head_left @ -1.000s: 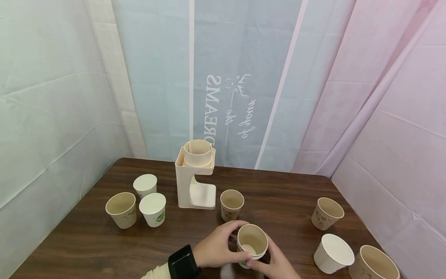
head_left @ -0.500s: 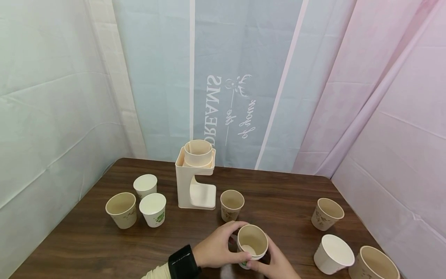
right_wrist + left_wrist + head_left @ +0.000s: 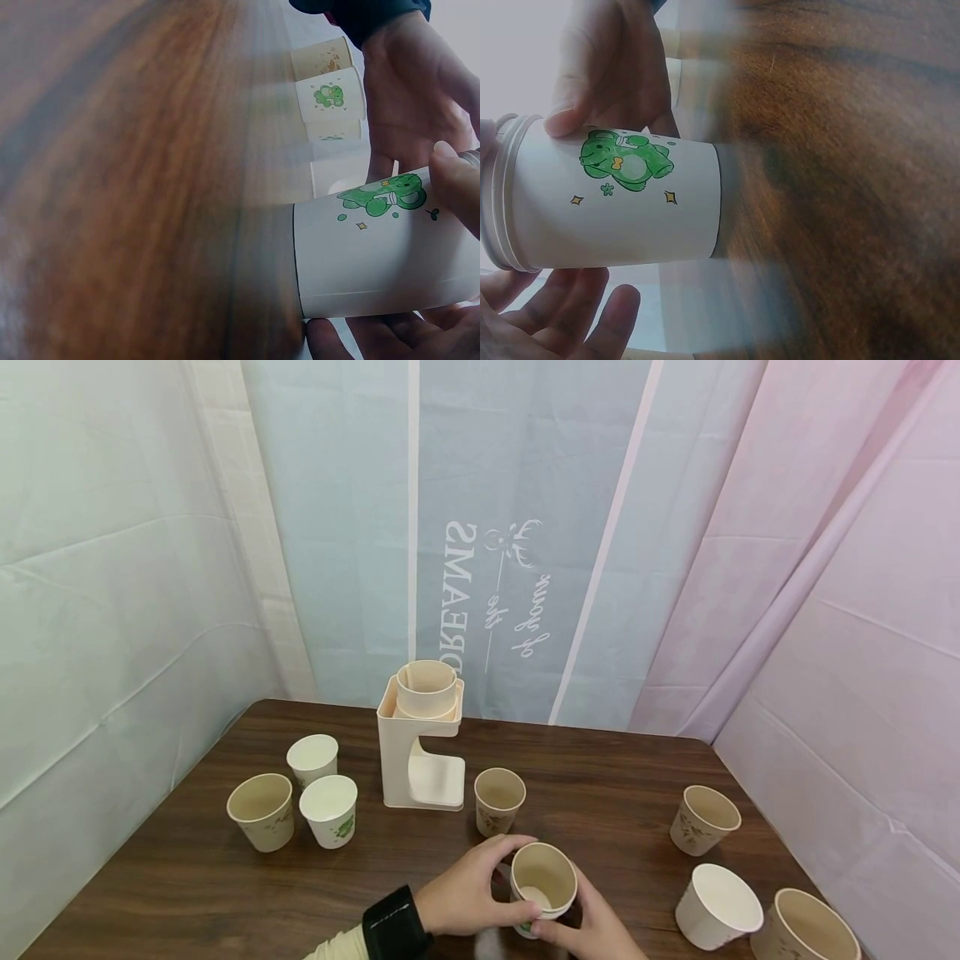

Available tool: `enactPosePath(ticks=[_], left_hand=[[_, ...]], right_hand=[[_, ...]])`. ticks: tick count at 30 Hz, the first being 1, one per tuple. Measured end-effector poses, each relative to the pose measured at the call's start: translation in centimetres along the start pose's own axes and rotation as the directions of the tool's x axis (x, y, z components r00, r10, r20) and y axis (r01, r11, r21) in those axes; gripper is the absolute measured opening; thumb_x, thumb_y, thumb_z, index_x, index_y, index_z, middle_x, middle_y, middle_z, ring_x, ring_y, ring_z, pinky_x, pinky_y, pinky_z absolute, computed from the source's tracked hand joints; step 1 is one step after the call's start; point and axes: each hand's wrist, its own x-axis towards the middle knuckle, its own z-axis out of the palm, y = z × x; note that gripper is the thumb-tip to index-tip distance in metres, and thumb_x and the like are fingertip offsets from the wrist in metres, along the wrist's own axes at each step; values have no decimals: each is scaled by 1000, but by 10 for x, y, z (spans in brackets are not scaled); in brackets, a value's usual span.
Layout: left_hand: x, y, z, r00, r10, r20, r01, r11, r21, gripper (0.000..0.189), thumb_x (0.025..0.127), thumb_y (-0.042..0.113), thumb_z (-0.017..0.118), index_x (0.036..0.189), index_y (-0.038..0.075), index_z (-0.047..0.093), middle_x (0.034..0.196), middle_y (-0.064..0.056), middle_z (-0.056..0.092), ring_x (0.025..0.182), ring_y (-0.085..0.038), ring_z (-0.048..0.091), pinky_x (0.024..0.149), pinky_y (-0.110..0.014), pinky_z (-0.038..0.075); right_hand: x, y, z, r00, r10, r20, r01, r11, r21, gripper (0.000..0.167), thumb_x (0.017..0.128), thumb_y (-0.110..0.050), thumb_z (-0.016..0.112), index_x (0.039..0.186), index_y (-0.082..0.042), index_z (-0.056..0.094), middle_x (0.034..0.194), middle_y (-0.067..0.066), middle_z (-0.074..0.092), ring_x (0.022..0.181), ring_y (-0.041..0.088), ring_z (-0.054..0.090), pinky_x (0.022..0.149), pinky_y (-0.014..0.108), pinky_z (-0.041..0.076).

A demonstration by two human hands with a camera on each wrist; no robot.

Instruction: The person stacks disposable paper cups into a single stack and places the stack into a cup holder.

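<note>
Both hands hold a small stack of paper cups near the front of the table. A beige cup [image 3: 547, 870] sits nested inside a white cup [image 3: 615, 221] printed with a green cartoon bear. My left hand [image 3: 467, 891] curls round the stack's left side, its thumb on the front near the rims. From the right, my right hand [image 3: 596, 928] wraps the same stack, thumb on the front too. In the right wrist view the white cup's base stands close over the wooden table [image 3: 150, 187]. Just behind the stack is a single beige cup [image 3: 499, 793] with a leaf print.
A cream coffee-machine-shaped stand [image 3: 397, 760] with a cylinder [image 3: 426, 697] on top stands at the back. To the left are a beige cup [image 3: 268, 822] and two white cups, the nearer one [image 3: 333, 822] bear-printed. At right are two beige cups and a white cup [image 3: 708, 914].
</note>
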Motion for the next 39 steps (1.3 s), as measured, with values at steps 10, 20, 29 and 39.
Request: enactPosePath(ticks=[10,20,29,39], left_hand=[[2,3,-3,996,-6,-90,11,999,52,60,96,33,72,145,8,49,132,-6,57,113,-11,57,88,-26,54],[18,3,-17,908,41,-416,0,995,100,46,98,22,70,137,3,54,123,-15,58,108,-30,60,88,-37,53],[38,-17,-29,840,-7,-543,53,996,69,73,88,26,80,147,5,43,145,-16,45,130,-37,46,105,-55,43],[46,-42,-33,879,-169,-446,200,980,22,102,84,38,84,158,0,24,157,-24,34,143,-38,37,115,-55,34]], right_hand=[[0,0,0,1000,20,1,-19,1000,-15,74,83,3,80,144,12,39,130,22,60,116,8,59,96,21,47],[2,-1,-1,998,57,25,-57,998,31,74,85,2,80,145,12,37,130,30,57,116,11,60,96,23,48],[0,1,0,999,35,7,-35,999,2,75,83,2,82,144,12,39,129,22,61,116,9,60,97,21,47],[0,0,-1,999,50,10,-51,999,10,74,84,1,81,144,11,38,129,26,59,117,8,59,97,21,46]])
